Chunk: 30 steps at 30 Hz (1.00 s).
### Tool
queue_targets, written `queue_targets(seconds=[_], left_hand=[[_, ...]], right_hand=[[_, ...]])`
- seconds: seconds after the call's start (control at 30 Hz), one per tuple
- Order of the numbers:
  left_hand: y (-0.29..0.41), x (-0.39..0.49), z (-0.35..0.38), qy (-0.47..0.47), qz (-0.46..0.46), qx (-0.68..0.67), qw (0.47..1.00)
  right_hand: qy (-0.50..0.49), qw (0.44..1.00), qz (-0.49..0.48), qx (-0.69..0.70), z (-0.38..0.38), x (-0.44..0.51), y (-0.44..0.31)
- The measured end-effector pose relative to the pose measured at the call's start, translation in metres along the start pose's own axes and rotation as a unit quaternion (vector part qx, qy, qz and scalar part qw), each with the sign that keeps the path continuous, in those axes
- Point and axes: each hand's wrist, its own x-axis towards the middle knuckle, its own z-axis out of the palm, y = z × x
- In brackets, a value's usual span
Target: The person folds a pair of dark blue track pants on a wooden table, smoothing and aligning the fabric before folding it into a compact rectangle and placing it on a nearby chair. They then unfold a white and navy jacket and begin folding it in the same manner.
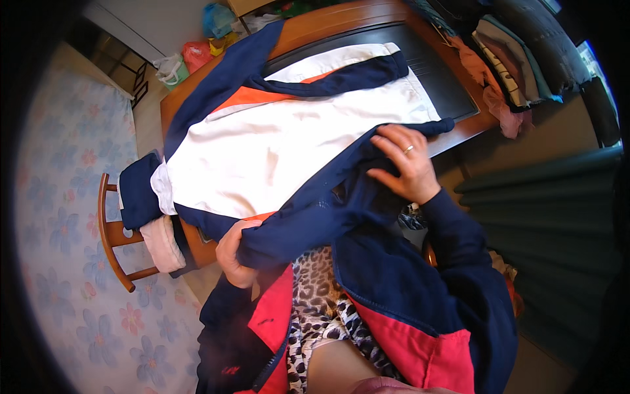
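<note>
A white, navy and orange garment [266, 152], seemingly a jacket, lies spread across a wooden table, its white collar [162, 188] pointing left. Its far sleeve [211, 93] bends at the top left and folds back over the body toward the hem. The near navy sleeve [305, 231] drapes over the table's front side, close to my body. My left hand [237, 253] grips this sleeve near the shoulder, thumb on top. Spread over the navy cloth near the hem is my right hand [406, 162], with a ring on one finger; its fingers press on the fabric without visibly pinching it.
The table [339, 19] has a dark inset top. At left a wooden chair [106, 231] bears folded navy clothes [140, 192] and a folded pale pink cloth [162, 244]. A folded fabric stack [512, 64] lies at far right, above a green curtain [536, 197]. Plastic bags [197, 54] stand behind.
</note>
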Motion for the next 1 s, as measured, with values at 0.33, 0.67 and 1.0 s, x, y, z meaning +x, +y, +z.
queue_targets(seconds=[0.33,0.67,1.0], left_hand=[[-0.013,-0.008,0.001,-0.085,0.008,0.044,0.995],[-0.048,-0.037,-0.019,-0.158,0.061,0.274,0.947],[-0.011,-0.042,-0.049,0.113,-0.057,0.095,0.987]], right_hand=[[-0.052,0.960,0.168,-0.220,-0.023,-0.031,0.067],[0.335,0.921,0.121,-0.158,-0.060,-0.007,0.037],[0.379,0.895,0.199,0.124,-0.064,-0.002,0.030]])
